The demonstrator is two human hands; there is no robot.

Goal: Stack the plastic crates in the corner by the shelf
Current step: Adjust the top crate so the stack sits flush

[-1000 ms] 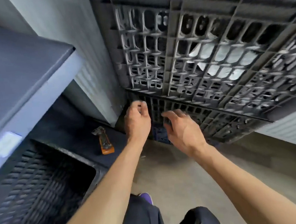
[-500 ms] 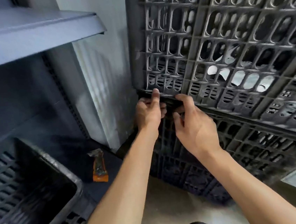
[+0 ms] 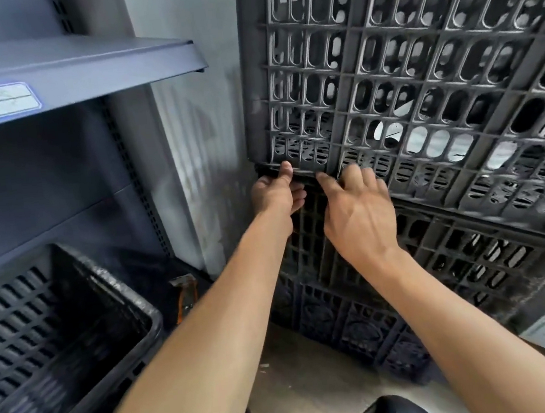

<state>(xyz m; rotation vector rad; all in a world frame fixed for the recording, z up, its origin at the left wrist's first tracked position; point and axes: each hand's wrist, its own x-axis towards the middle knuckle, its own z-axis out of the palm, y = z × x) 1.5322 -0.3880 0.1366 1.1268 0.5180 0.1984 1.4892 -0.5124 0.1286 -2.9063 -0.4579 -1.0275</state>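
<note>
A stack of dark grey lattice crates stands in the corner beside the shelf. The upper crate (image 3: 417,56) sits on a lower crate (image 3: 471,259), which rests on a darker bottom crate (image 3: 354,329). Both hands are at the seam near the stack's left front corner. My left hand (image 3: 275,196) grips the upper crate's bottom rim, thumb pressed on its face and fingers curled under. Just to its right, my right hand (image 3: 356,217) holds the same rim, its fingertips hidden in the lattice.
A grey metal shelf (image 3: 81,68) juts out at the left, with a black slotted basket (image 3: 58,329) below it. An orange-handled tool (image 3: 184,296) lies by the shelf post. A pale wall (image 3: 194,113) runs behind. Bare floor (image 3: 318,396) lies in front of the stack.
Both hands rose from the lower crate's face to the seam under the upper crate and took hold there. The view tilted up, and the hands shifted slightly since half a second ago.
</note>
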